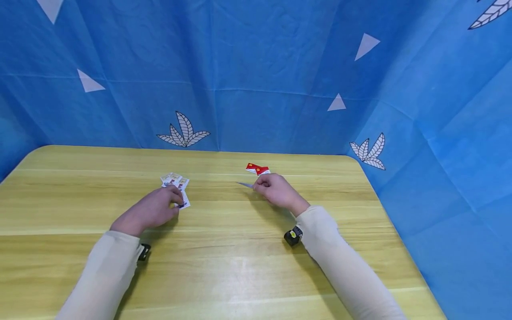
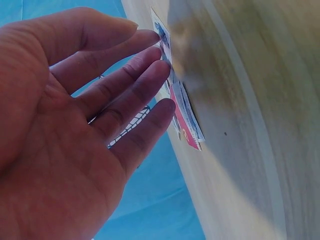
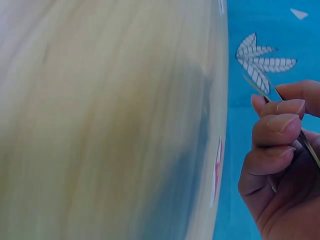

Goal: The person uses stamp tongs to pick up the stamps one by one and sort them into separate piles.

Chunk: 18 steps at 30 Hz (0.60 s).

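My right hand [image 1: 278, 191] grips a pair of slim metal tweezers [image 3: 309, 148], curled fingers round them and the thin tips pointing left in the head view. Nothing shows between the tweezer tips. Just beyond that hand, two red stamps [image 1: 252, 167] with yellow emblems overlap on the table. Over on the left, my left hand [image 1: 154, 208] reaches to a loose group of pale printed stamps [image 1: 174, 179]. Its fingers are only slightly bent, with the fingertips right at the stamps' edge. Among these, a red stamp [image 2: 184, 120] appears in the left wrist view.
The wood-grain table [image 1: 224, 266] has a rounded far edge. Behind it and along the right side hangs a blue curtain [image 1: 256, 111] with white leaf and triangle prints. Small black wrist cameras [image 1: 293, 236] sit on both sleeves.
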{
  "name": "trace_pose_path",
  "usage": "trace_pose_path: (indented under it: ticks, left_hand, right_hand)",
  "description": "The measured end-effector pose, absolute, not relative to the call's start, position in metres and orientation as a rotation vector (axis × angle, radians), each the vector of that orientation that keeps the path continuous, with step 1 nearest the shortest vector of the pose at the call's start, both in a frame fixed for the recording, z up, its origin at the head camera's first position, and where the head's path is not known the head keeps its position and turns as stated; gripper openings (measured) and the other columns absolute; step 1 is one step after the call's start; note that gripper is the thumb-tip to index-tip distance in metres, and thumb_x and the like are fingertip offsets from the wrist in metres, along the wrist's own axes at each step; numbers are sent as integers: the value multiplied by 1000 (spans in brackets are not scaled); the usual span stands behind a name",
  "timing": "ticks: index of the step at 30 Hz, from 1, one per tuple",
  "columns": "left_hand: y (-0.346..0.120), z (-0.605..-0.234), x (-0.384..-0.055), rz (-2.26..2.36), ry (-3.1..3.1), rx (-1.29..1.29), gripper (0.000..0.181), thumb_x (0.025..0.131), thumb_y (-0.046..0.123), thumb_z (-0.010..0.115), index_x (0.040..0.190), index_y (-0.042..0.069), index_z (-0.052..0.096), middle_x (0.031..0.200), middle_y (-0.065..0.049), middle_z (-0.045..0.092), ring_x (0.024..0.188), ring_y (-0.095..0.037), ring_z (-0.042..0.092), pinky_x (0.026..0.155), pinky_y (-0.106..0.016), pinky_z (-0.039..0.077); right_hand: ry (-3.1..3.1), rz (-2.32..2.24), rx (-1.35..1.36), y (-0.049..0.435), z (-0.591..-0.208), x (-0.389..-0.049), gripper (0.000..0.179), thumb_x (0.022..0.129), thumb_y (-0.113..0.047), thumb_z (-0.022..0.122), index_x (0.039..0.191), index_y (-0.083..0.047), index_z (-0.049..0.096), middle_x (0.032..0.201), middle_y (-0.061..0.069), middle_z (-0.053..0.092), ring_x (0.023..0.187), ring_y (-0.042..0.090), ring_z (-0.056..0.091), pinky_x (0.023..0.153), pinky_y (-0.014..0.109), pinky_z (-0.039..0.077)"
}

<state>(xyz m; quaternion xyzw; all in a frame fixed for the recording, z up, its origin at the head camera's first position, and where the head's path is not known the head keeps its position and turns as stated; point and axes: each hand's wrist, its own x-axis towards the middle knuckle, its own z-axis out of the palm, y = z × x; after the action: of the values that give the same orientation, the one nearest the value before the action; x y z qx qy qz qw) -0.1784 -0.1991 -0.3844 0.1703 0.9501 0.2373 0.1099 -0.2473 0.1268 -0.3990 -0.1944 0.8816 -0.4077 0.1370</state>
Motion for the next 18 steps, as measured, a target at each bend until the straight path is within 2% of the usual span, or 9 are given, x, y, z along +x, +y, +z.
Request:
trace_pose_path:
  ticks: [4,11,18]
  left_hand:
    - [-200,-385,-178,695,2793,493,18,89,-1,64,104,-6,73,120,-20,55,108,-38,55,92,-50,48]
    - [-199,-384,-178,685,2780,470,19,90,0,64,105,-5,73,122,-19,54,109,-38,54,94,-52,47]
    - [-199,-385,-180,697,2788,501,22,89,-6,58,104,-6,73,120,-20,56,111,-39,55,95,-52,46]
  right_hand:
    - [2547,-1156,-612,115,-399,-245,19,99,-19,57,99,-4,69,65,-1,50,49,13,40,56,29,38]
    - [2534,-1154,-632,101,-400,-244,19,100,-19,57,98,-4,69,65,-1,47,51,13,36,54,28,35]
    - [2527,-1126,-663,93,-398,-245,20,100,-20,57,98,-4,69,66,-1,46,54,13,36,54,28,34]
